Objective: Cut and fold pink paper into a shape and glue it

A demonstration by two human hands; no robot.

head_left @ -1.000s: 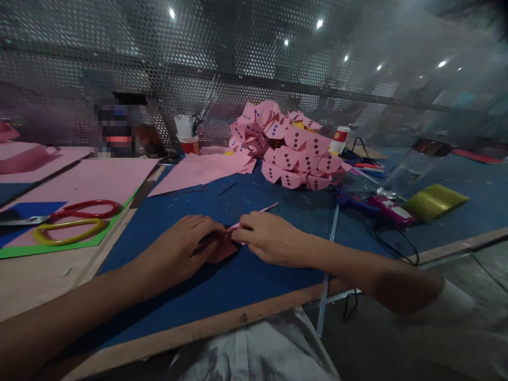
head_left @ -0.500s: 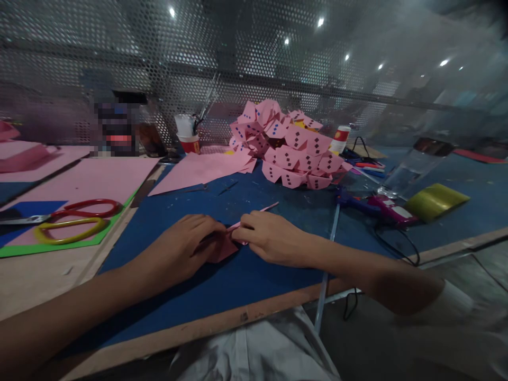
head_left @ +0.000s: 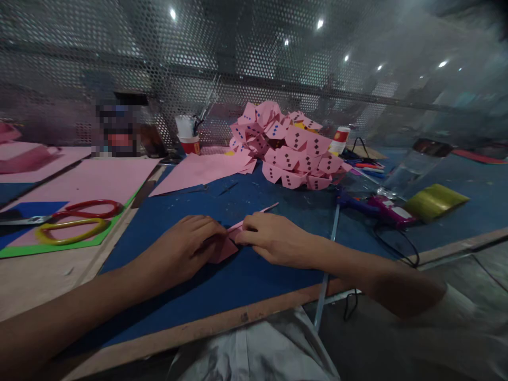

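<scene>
A small folded piece of pink paper (head_left: 225, 251) lies on the blue mat (head_left: 159, 301) in front of me, a thin strip of it pointing up to the right. My left hand (head_left: 194, 246) is closed on its left part, hiding much of it. On the right side, my right hand (head_left: 270, 238) pinches the paper with curled fingers. Behind both hands rests a heap of folded pink paper pieces (head_left: 297, 151) with blue and black diamond marks. Flat pink sheets (head_left: 198, 169) lie to the left of that heap.
Red and yellow-handled scissors (head_left: 71, 224) lie on sheets at the left. At the right are a glue gun (head_left: 389, 209), a yellow roll (head_left: 436, 202) and a clear bottle (head_left: 413, 169). A glue stick (head_left: 327, 270) crosses the table edge. Paper cups (head_left: 189, 143) stand behind.
My right hand has shifted very slightly right, and a little more of the pink paper shows between the hands. My left hand has barely moved.
</scene>
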